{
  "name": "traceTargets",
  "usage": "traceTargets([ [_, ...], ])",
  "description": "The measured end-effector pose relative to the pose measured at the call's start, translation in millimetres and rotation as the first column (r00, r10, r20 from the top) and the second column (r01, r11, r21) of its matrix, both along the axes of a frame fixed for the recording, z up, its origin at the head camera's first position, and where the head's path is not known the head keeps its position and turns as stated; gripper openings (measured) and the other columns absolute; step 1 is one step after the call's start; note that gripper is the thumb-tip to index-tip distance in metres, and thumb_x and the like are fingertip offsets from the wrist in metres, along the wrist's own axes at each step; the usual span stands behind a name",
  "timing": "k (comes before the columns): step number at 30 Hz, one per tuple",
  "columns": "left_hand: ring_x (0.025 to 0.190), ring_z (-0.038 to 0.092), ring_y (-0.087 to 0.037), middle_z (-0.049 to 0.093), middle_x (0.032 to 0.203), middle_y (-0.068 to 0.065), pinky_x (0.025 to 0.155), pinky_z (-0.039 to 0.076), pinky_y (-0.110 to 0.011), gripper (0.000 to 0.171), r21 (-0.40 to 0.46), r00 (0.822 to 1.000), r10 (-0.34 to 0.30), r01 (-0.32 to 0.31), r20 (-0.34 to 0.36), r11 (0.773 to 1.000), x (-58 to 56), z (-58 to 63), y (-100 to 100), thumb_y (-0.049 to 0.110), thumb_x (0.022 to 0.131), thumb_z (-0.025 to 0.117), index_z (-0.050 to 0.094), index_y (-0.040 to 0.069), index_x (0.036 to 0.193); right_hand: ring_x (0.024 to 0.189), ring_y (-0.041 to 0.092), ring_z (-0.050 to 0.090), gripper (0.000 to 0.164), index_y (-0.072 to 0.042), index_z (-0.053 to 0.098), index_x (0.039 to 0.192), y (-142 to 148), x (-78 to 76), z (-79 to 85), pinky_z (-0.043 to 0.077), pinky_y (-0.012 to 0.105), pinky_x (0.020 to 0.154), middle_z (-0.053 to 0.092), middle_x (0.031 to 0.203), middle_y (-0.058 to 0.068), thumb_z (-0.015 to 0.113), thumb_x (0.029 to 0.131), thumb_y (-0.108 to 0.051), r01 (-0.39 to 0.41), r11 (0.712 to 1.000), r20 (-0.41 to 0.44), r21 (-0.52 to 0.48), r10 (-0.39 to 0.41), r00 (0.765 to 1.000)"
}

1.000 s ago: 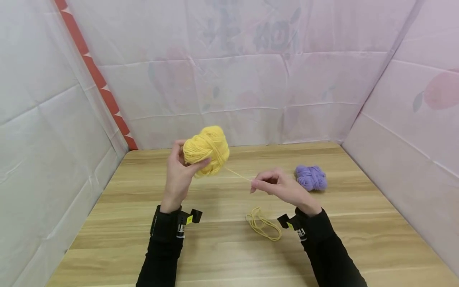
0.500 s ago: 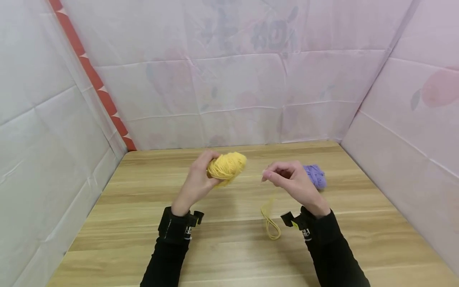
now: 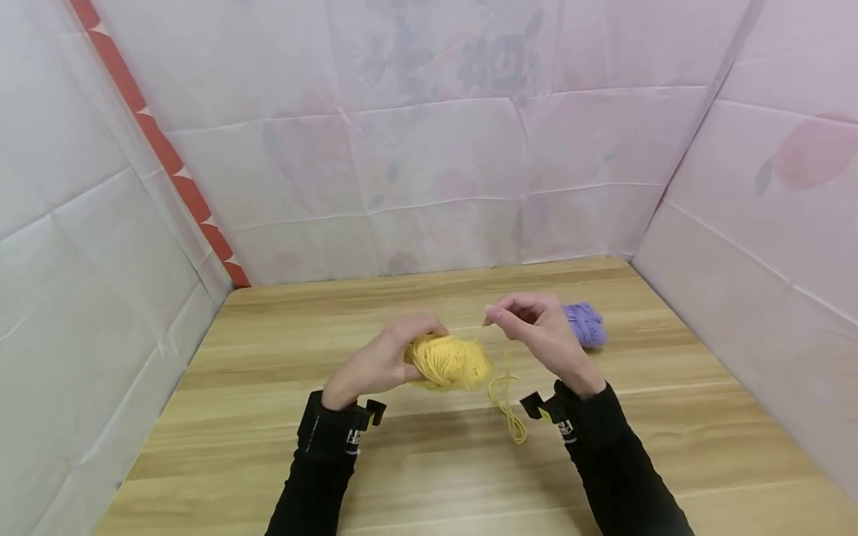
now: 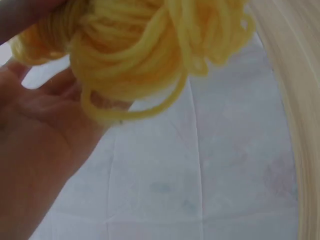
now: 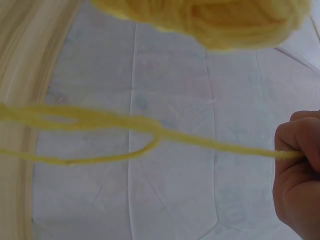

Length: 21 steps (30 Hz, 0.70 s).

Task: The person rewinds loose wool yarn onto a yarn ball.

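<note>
A yellow ball of yarn (image 3: 452, 363) hangs over the middle of the wooden table, gripped by my left hand (image 3: 383, 359). In the left wrist view the yarn ball (image 4: 130, 50) shows loose loops along its lower side. My right hand (image 3: 541, 333) pinches a yellow strand (image 5: 225, 147), just right of the ball. The strand runs down from the fingers, and its looped length (image 3: 515, 427) dangles between my wrists in the head view. In the right wrist view the strand stretches taut into the curled right hand (image 5: 300, 172).
A purple ball of yarn (image 3: 587, 326) lies on the table behind my right hand, partly hidden by it. White patterned sheets (image 3: 429, 164) enclose the wooden table (image 3: 268, 461) at the back and sides. Small cameras are strapped to both wrists.
My left hand has lowered the yellow yarn ball and brought it rightward, turning it sideways. My right hand has shifted slightly right and up, and the loose strand now hangs longer and narrower.
</note>
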State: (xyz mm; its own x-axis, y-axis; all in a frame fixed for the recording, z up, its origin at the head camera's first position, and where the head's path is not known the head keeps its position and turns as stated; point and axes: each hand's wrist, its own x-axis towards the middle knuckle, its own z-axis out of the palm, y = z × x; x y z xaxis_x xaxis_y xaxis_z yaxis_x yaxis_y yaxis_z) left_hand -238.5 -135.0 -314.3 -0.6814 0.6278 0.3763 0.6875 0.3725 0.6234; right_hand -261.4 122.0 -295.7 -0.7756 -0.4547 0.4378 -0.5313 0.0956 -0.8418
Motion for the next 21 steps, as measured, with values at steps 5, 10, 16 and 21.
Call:
traceTargets([
  [5,0.097,0.056,-0.011,0.063,0.106,-0.003,0.088,0.050,-0.027,0.043,0.099,0.983,-0.164,0.155,0.086,0.983,3.8,2.4,-1.7,0.003,0.075,0.080,0.058,0.011,0.111,0.055,0.013,0.033,0.013,-0.004,0.068,0.089,-5.4,-4.0,-6.0,0.029,0.028,0.051,0.039,0.063,-0.003,0.059,0.096,-0.011,-0.005,1.000,0.015,0.015,0.005,1.000],
  [10,0.107,0.056,-0.015,0.061,0.118,-0.012,0.095,0.050,-0.031,0.050,0.254,0.942,-0.267,0.212,0.203,0.944,8.2,7.9,-7.3,0.000,0.074,0.079,0.056,0.007,0.118,0.053,0.012,0.034,0.013,-0.007,0.068,0.089,-13.8,-8.5,-14.0,0.029,0.029,0.046,0.040,0.061,-0.003,0.058,0.096,-0.012,-0.040,0.998,0.034,0.039,0.039,0.999],
  [16,0.113,0.057,-0.015,0.057,0.125,-0.009,0.097,0.051,-0.034,0.057,0.425,0.927,-0.266,0.136,0.265,0.895,11.9,13.0,-13.7,-0.009,0.074,0.076,0.051,0.002,0.124,0.064,0.006,0.053,0.014,0.000,0.068,0.092,-26.2,-12.4,-24.2,0.047,0.022,0.056,0.063,0.076,-0.006,0.058,0.096,-0.010,-0.141,0.989,0.139,0.051,0.133,0.981],
  [21,0.105,0.062,-0.015,0.059,0.118,0.000,0.086,0.057,-0.035,0.059,0.557,0.920,-0.229,0.013,0.319,0.830,12.8,13.9,-13.8,-0.015,0.072,0.073,0.049,0.008,0.121,0.069,0.005,0.054,0.013,-0.002,0.062,0.081,-34.2,-12.5,-31.6,0.050,0.024,0.064,0.057,0.074,-0.007,0.056,0.093,-0.004,-0.127,0.986,0.141,0.109,0.111,0.984],
])
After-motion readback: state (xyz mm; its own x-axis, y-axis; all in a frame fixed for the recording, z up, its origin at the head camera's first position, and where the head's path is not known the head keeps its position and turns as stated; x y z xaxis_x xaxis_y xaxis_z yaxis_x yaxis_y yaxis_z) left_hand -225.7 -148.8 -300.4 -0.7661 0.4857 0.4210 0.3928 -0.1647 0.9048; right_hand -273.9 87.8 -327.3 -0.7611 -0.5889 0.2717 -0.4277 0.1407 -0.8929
